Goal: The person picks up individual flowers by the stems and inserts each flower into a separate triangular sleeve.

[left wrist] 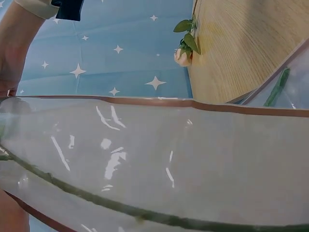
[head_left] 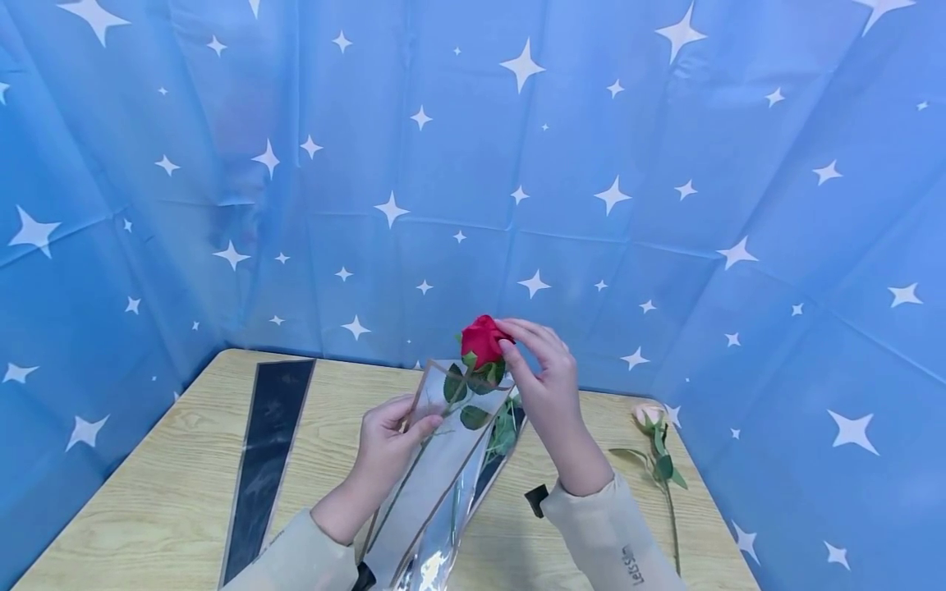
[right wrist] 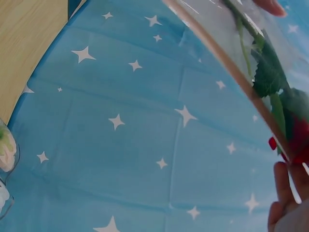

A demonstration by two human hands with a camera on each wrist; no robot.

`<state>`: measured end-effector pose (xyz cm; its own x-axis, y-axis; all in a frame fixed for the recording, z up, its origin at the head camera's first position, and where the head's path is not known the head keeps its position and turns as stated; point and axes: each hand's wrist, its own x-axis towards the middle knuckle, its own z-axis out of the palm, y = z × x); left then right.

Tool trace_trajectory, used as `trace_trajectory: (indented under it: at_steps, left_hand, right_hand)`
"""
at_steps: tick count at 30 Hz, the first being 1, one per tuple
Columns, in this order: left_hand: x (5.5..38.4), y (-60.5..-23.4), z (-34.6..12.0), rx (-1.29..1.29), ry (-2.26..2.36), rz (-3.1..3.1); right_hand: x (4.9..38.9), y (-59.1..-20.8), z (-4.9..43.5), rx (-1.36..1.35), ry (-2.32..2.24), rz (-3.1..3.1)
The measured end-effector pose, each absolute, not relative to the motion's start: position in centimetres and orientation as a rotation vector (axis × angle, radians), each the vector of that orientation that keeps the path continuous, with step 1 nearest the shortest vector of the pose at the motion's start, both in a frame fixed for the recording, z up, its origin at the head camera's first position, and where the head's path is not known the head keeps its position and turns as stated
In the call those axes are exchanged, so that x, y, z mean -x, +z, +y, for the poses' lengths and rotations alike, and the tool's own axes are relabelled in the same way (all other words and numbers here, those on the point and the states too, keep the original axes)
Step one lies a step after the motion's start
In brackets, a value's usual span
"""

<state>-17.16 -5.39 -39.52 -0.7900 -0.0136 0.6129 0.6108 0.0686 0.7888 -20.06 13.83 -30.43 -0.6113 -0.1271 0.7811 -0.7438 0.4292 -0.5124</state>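
A red rose stands in a clear, pale flower sleeve with brown edging, its bloom above the sleeve's mouth. My left hand grips the sleeve's left edge near the top, thumb in front. My right hand pinches the right side of the bloom between thumb and fingers. In the left wrist view the green stem runs lengthwise inside the sleeve. The right wrist view shows leaves behind the film and the right fingers at the red petals.
Beneath the held sleeve, another sleeve with green leaves lies on the wooden table. A flat dark sleeve lies at the left. On the right side lies a pale pink rose with its long stem. A blue starry curtain surrounds the table.
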Motion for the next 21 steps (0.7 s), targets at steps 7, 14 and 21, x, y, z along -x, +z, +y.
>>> trace_trajectory:
  at_steps: [7, 14, 21]
  left_hand:
    - [17.5, -39.8, -5.3, 0.52, -1.809, -1.904]
    - [17.8, -40.0, -5.4, 0.44, -1.88, -1.918]
    - [17.6, -39.7, -5.5, 0.403, -1.906, -1.915]
  right_hand:
    - [19.5, -31.0, 13.5, -0.838, 1.143, -2.038]
    - [19.2, -31.8, 13.0, -0.994, 1.107, -2.025]
    - [18.8, -31.6, 13.0, -1.069, 1.067, -1.984]
